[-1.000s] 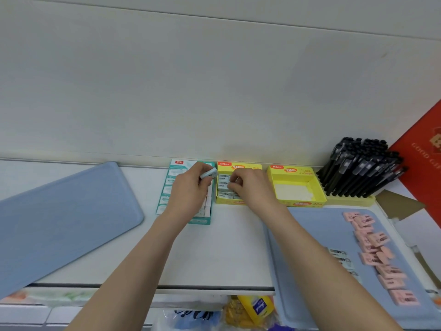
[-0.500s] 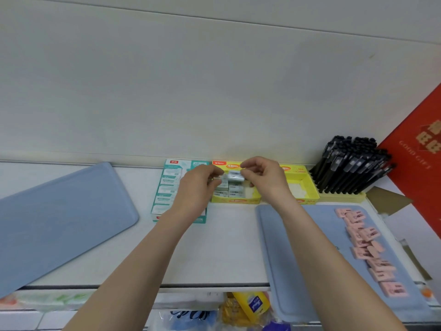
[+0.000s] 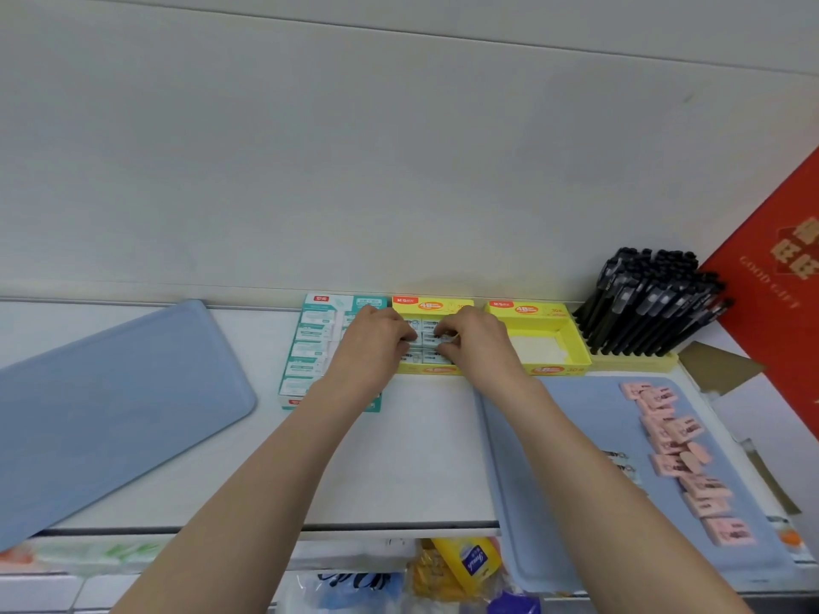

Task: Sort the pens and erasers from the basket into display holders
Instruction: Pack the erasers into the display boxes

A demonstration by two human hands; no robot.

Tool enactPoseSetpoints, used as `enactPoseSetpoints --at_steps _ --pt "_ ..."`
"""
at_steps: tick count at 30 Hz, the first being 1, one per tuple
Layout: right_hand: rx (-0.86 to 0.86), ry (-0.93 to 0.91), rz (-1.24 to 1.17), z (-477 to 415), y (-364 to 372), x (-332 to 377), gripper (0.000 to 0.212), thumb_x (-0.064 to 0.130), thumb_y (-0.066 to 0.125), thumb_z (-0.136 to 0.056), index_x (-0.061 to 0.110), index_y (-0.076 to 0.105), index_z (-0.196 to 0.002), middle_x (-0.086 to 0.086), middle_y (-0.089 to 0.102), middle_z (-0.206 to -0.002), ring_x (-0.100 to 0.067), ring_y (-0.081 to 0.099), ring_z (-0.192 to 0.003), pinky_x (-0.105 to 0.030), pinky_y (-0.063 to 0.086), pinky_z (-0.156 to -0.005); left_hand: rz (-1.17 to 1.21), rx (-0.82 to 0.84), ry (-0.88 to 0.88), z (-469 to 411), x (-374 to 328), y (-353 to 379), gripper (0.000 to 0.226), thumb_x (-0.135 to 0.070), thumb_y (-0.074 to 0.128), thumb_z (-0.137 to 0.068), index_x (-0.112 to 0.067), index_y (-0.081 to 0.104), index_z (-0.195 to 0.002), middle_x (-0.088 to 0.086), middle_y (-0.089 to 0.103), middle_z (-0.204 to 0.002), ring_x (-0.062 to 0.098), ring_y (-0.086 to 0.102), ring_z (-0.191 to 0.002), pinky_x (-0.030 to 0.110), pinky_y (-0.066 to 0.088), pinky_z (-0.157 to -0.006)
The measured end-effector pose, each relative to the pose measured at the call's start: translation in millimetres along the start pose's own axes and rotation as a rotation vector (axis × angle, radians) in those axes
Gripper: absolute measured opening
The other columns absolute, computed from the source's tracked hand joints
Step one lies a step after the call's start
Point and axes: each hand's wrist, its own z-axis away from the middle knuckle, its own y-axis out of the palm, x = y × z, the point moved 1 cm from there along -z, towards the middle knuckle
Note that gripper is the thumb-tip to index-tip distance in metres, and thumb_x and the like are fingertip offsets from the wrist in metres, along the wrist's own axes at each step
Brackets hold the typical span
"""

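white shelf | pale wall | left hand, right hand: grip pinching eraser

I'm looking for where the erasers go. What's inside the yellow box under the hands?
White erasers in printed sleeves lie in rows in the yellow box. The left hand and right hand cover much of it, so the full count is hidden.

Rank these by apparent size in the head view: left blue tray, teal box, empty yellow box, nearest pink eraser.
1. left blue tray, by far, though cut off by the frame edge
2. teal box, partly under the left hand
3. empty yellow box, slightly smaller
4. nearest pink eraser
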Motion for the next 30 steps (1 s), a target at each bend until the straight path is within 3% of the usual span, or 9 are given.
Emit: enactPoseSetpoints --at_steps 7,10,13,16,21,26,30 --pt "-0.040 -0.034 -0.037 17.4 -16.0 -6.8 0.022 0.016 0.065 -0.089 0.017 0.071 -0.109 -0.005 0.064 -0.108 -0.023 0.063 -0.096 -0.029 0.041 -0.080 0.056 -0.074 0.028 5.9 -3.5 -1.5 0.024 -0.016 0.055 -0.096 -0.017 0.073 -0.111 0.004 0.068 -0.113 0.028 0.053 -0.100 0.033 0.038 -0.088" --pt "-0.100 0.016 -0.083 45.6 -37.7 -22.8 0.023 0.012 0.062 -0.089 0.018 0.072 -0.109 -0.002 0.067 -0.109 -0.020 0.063 -0.092 -0.029 0.042 -0.082 0.117 -0.152 0.076 14.5 -16.7 -3.1 0.020 -0.008 0.062 -0.088 -0.012 0.075 -0.102 0.009 0.070 -0.107 0.034 0.057 -0.095 0.038 0.041 -0.085" --pt "-0.125 0.113 -0.083 84.8 -59.1 -46.1 0.026 0.011 0.061 -0.090 0.020 0.072 -0.111 -0.002 0.069 -0.109 -0.019 0.064 -0.091 -0.030 0.046 -0.084 0.207 -0.160 0.142 25.4 -44.4 0.3 0.020 -0.008 0.066 -0.086 -0.014 0.074 -0.102 0.008 0.069 -0.106 0.032 0.059 -0.100 0.032 0.041 -0.084" --pt "-0.093 0.263 -0.054 128.7 -74.2 -72.4 0.027 0.010 0.058 -0.092 0.020 0.071 -0.113 -0.003 0.070 -0.107 -0.022 0.064 -0.095 -0.033 0.047 -0.081 0.273 -0.071 0.236 33.9 -77.8 9.9 0.022 -0.012 0.064 -0.088 -0.018 0.072 -0.108 0.005 0.066 -0.111 0.028 0.059 -0.104 0.031 0.041 -0.085" --pt "-0.064 0.472 -0.034 193.8 -87.3 -97.8 0.018 0.019 0.058 -0.094 0.025 0.070 -0.105 0.005 0.067 -0.097 -0.013 0.055 -0.083 -0.028 0.042 -0.074 0.349 0.146 0.429 45.0 -136.0 34.9 0.030 -0.016 0.061 -0.093 -0.018 0.063 -0.122 0.005 0.058 -0.124 0.024 0.056 -0.110 0.035 0.044 -0.091" --pt "0.031 0.507 -0.072 221.3 -82.8 -98.4 0.019 0.028 0.067 -0.090 0.024 0.064 -0.109 0.003 0.062 -0.092 -0.017 0.059 -0.086 -0.034 0.049 -0.077 0.285 0.293 0.557 45.0 -182.0 57.6 0.039 -0.025 0.062 -0.094 -0.017 0.057 -0.131 0.006 0.055 -0.131 0.027 0.052 -0.117 0.040 0.042 -0.097" --pt "-0.014 0.484 -0.135 222.9 -77.0 -98.6 0.022 0.022 0.070 -0.089 0.023 0.062 -0.109 0.003 0.061 -0.091 -0.017 0.058 -0.084 -0.035 0.050 -0.076 0.258 0.316 0.590 40.9 -196.4 61.0 0.031 -0.025 0.065 -0.091 -0.020 0.064 -0.121 0.005 0.062 -0.115 0.026 0.057 -0.104 0.036 0.044 -0.089"
